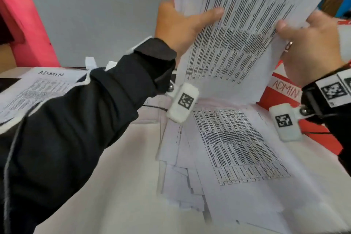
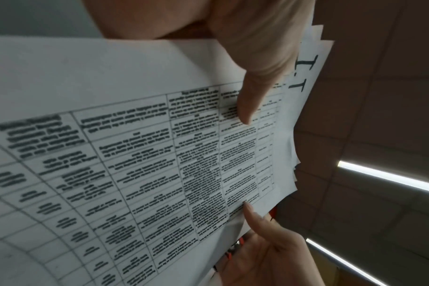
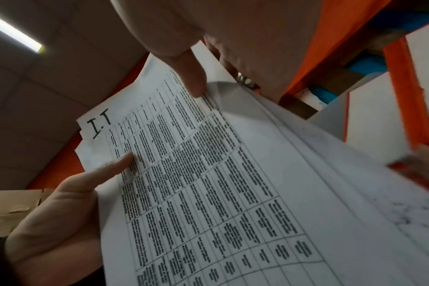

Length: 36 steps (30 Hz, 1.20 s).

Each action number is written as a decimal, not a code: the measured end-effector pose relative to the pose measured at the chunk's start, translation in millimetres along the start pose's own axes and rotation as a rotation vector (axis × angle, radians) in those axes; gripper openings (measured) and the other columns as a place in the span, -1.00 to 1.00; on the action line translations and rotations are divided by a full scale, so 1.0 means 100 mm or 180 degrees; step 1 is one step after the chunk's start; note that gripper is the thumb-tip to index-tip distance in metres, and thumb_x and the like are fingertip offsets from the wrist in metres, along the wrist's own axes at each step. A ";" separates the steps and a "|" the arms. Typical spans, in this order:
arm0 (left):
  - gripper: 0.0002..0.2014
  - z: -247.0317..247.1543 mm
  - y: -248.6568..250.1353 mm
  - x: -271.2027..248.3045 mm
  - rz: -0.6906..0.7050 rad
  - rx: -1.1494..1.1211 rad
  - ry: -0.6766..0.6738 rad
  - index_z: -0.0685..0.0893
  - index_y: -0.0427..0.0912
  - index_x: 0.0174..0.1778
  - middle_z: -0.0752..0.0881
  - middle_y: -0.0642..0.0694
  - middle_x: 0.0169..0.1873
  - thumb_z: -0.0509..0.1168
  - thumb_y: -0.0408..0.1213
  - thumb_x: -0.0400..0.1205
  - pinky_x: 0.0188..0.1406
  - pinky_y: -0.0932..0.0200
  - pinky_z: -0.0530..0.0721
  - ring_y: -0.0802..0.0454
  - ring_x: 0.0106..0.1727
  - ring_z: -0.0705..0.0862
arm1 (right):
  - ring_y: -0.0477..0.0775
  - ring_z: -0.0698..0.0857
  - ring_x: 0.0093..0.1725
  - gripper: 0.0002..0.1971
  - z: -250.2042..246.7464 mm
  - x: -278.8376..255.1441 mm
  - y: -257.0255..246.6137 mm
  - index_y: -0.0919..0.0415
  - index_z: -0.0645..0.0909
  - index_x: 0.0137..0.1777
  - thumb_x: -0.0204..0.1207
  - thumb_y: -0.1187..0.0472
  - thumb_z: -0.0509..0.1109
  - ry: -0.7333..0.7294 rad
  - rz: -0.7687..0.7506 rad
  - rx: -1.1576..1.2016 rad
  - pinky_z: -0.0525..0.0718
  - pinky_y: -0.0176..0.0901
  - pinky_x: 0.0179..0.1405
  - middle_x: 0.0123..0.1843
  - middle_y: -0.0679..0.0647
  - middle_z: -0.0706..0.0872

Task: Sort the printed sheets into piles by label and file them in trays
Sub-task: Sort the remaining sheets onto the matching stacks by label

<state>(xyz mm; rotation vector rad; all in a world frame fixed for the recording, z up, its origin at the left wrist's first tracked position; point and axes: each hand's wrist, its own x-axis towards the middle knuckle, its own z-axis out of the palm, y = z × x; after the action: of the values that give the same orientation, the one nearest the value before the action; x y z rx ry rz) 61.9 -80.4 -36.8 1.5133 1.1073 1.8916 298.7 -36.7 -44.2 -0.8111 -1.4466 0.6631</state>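
Left hand (image 1: 176,24), right hand (image 1: 311,43) each pinch raised I.T sheet stack (image 1: 247,24) at opposite edges.

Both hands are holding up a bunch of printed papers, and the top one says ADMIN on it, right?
Not quite. Both the left hand and the right hand do hold up the bunch of white printed table sheets, but the handwritten label reads I.T, not ADMIN. The right wrist view shows it.
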 end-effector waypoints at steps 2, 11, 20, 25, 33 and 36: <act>-0.77 -0.03 -0.21 -0.13 -0.0236 0.0051 -0.0101 0.72 -0.06 -0.20 0.82 0.14 -0.27 0.64 -0.39 0.46 -0.22 0.46 0.69 0.32 -0.21 0.81 | -0.23 0.85 0.03 -0.71 0.02 -0.15 0.15 0.29 0.66 0.36 0.68 0.46 0.36 -0.0109 0.0185 -0.0145 0.83 -0.25 -0.06 0.09 -0.16 0.90; -0.55 0.03 -0.25 -0.08 -0.0189 0.0416 0.0022 0.80 -0.45 0.03 0.84 -0.33 -0.03 0.66 -0.13 0.44 0.10 -0.22 0.80 -0.23 0.05 0.82 | 0.02 0.79 0.34 -0.46 0.09 -0.07 0.09 0.28 0.55 0.54 0.54 0.39 0.44 -0.0100 0.0012 0.0064 0.77 0.11 0.36 0.39 0.05 0.79; -0.76 -0.01 -0.60 -0.41 -0.0795 0.0288 -0.0121 0.76 -0.28 -0.17 0.83 -0.17 -0.17 0.64 -0.23 0.48 -0.07 0.17 0.80 -0.09 -0.14 0.82 | 0.00 0.80 0.31 -0.44 0.10 -0.31 0.36 0.18 0.61 0.47 0.44 0.44 0.47 -0.0101 0.0150 -0.0092 0.76 0.15 0.38 0.34 0.03 0.81; -0.76 0.06 -0.30 -0.26 -0.0579 -0.0016 -0.0052 0.80 -0.33 -0.04 0.87 -0.21 -0.05 0.62 -0.28 0.50 -0.12 0.23 0.83 -0.04 -0.01 0.85 | 0.08 0.80 0.34 -0.47 0.07 -0.14 0.17 0.30 0.58 0.53 0.53 0.48 0.41 -0.0038 -0.0039 0.0312 0.77 0.14 0.36 0.38 0.10 0.80; -0.80 -0.24 -0.56 -0.27 -0.0642 0.0774 0.0243 0.70 -0.14 -0.25 0.75 -0.04 -0.29 0.54 -0.17 0.60 -0.20 0.11 0.79 0.23 -0.34 0.69 | 0.34 0.81 -0.12 -0.57 0.05 -0.31 0.67 0.03 0.52 0.10 0.39 0.44 0.58 -0.0586 0.1056 -0.0316 0.78 0.44 -0.04 0.10 0.24 0.82; -0.73 -0.74 -0.47 0.14 -0.0672 0.1241 0.0438 0.75 -0.23 -0.03 0.80 -0.06 -0.07 0.58 -0.11 0.55 0.08 0.06 0.80 0.08 -0.06 0.80 | 0.20 0.77 0.01 -0.69 -0.07 -0.26 0.71 0.00 0.63 0.05 0.50 0.39 0.60 -0.1295 0.0926 -0.1200 0.69 0.29 0.12 0.12 0.18 0.83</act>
<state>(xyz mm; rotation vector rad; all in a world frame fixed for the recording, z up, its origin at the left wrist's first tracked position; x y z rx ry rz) -18.7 -64.9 -72.1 1.4039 1.7070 1.7244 310.8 -17.1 -116.7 -1.2487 -1.8754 0.8200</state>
